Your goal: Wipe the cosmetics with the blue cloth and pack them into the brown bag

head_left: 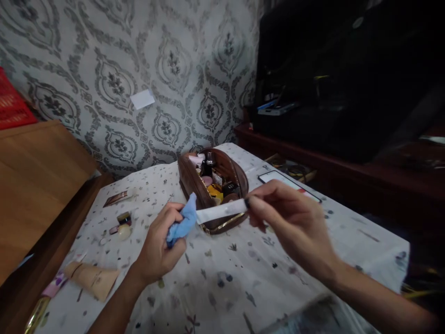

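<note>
In my left hand (163,246) is a bunched blue cloth (184,220), gripped between thumb and fingers. My right hand (288,218) pinches the dark cap end of a slim white tube (220,211). The tube's flat far end points left and meets or nearly meets the cloth. Just behind both hands, a brown cosmetic bag (189,181) lies unzipped on the table. Several cosmetics fill it, among them a yellow item (215,192) and a dark bottle with a silvery cap (210,160).
On the patterned tablecloth (229,273), a beige tube (92,278), small jars (124,225) and a brown flat packet (116,198) lie to the left. A phone (278,178) rests at the right edge. A wooden panel (41,185) stands left; a dark screen (347,83) stands right.
</note>
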### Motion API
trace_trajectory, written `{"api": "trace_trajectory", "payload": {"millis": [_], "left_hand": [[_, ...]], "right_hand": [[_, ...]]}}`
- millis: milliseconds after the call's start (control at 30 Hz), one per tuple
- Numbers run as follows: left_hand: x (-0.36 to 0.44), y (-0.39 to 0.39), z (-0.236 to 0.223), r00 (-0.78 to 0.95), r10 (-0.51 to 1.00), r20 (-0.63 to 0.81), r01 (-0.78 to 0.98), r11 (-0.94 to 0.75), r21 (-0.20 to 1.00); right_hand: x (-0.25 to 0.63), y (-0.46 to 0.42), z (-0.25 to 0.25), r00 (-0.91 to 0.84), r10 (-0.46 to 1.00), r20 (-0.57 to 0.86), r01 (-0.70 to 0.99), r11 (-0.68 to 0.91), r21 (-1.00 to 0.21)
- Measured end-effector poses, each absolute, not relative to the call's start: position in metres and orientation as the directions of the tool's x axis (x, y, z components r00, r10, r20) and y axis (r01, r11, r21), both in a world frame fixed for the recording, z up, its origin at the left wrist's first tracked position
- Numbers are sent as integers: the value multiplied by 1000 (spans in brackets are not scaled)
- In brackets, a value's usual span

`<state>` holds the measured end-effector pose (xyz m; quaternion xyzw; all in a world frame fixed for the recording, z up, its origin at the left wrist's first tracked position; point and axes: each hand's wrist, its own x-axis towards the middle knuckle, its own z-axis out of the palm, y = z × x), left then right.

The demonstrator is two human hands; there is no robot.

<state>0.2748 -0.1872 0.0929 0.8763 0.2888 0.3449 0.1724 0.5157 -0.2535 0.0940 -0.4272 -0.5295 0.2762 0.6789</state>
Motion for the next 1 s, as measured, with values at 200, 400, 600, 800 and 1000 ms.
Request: {"api": "trace_trajectory", "payload": {"millis": [200, 400, 600, 800, 1000], "left_hand": [[315, -179, 89, 763, 513, 393, 547, -837, 30], [328, -179, 82, 757, 531, 381, 618, -771, -155], [324, -173, 74, 754, 452, 477, 586, -790, -178], [320, -165, 65, 773, 383, 506, 505, -854, -125], [315, -162, 60, 784, 396, 478, 491, -867, -87]], "right_hand": [[565, -255, 119, 544, 661, 516, 102, 558, -823], [581, -237, 122, 505, 646, 572, 217, 547, -809], [584, -203, 122, 271, 700, 661, 374, 556, -743], [583, -172, 118, 40, 720, 693, 501, 586, -638], [578, -155, 117, -37, 792, 610, 479, 550, -684]]}}
